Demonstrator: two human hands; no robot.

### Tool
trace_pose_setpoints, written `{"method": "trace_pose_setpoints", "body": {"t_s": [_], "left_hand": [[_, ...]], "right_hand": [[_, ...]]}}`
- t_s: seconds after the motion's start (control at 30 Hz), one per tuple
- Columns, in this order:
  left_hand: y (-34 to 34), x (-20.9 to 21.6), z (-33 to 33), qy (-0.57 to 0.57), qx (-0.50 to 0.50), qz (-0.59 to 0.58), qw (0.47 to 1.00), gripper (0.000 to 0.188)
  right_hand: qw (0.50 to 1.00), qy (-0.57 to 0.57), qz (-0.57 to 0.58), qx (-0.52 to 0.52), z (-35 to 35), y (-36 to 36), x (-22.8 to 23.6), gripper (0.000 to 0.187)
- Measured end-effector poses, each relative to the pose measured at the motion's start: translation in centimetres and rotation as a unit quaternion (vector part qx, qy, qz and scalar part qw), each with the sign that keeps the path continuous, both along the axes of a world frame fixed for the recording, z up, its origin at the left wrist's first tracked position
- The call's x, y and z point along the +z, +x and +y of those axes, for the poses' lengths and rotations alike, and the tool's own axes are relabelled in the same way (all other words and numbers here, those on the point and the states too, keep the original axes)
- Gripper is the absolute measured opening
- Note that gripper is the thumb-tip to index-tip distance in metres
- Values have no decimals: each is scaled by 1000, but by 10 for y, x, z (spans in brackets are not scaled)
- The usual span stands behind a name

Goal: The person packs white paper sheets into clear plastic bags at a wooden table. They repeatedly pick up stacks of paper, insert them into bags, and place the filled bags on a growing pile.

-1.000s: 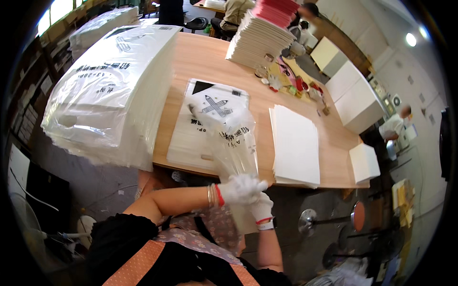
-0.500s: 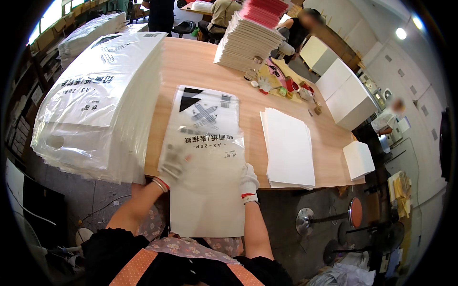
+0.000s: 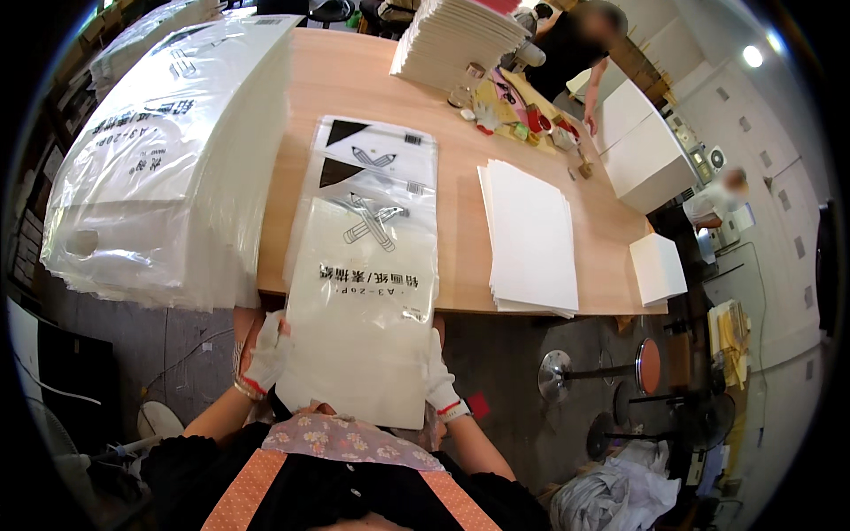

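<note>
A clear printed plastic bag with pencil drawings and dark lettering lies before me, a pale sheet stack inside it. Its near end reaches past the table edge toward my apron. My left hand, in a white glove with bare fingertips showing, is closed on the bag's left edge. At the right edge, my gloved right hand is closed on it too, its fingers partly hidden by the bag. Farther up the table, another printed bag shows beneath the first.
A tall pile of printed plastic bags stands on the left of the wooden table. White sheets lie at the right, near a small white block. Behind are a tall paper stack, a jar, tools, and a person.
The top bag has slid toward me, baring more of the bag beneath. The pale stack reaches farther up inside it. My left hand has moved from the bag's face to its left edge.
</note>
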State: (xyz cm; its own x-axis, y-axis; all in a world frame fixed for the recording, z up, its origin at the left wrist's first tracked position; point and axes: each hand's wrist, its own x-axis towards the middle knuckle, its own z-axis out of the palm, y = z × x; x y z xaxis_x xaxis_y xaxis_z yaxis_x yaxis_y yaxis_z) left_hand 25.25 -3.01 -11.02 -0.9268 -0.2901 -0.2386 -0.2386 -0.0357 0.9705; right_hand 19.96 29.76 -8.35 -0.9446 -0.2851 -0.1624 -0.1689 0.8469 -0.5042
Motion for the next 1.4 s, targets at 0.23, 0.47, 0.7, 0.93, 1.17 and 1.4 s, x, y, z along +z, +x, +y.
{"method": "trace_pose_setpoints", "body": {"t_s": [0.23,0.47,0.7,0.93,1.17,1.4], "left_hand": [[110,35,-17,-58,-248,29,967,29],[79,93,4,72,-55,-53,995,21],[35,108,30,-200,-130,307,921,16],[-10,236,54,-363,-155,478,785,10],[19,309,-57,-75,12,566,821,6],[-13,323,-235,58,235,601,762,15]], "right_hand": [[970,-177,-120,120,7,135,35,34],[966,-247,47,-61,11,87,59,33],[849,-427,-129,-284,58,71,22,32],[902,-429,8,-52,-98,59,112,51],[659,-674,-326,71,-153,-47,193,53],[658,-568,-407,280,-261,-54,262,41]]}}
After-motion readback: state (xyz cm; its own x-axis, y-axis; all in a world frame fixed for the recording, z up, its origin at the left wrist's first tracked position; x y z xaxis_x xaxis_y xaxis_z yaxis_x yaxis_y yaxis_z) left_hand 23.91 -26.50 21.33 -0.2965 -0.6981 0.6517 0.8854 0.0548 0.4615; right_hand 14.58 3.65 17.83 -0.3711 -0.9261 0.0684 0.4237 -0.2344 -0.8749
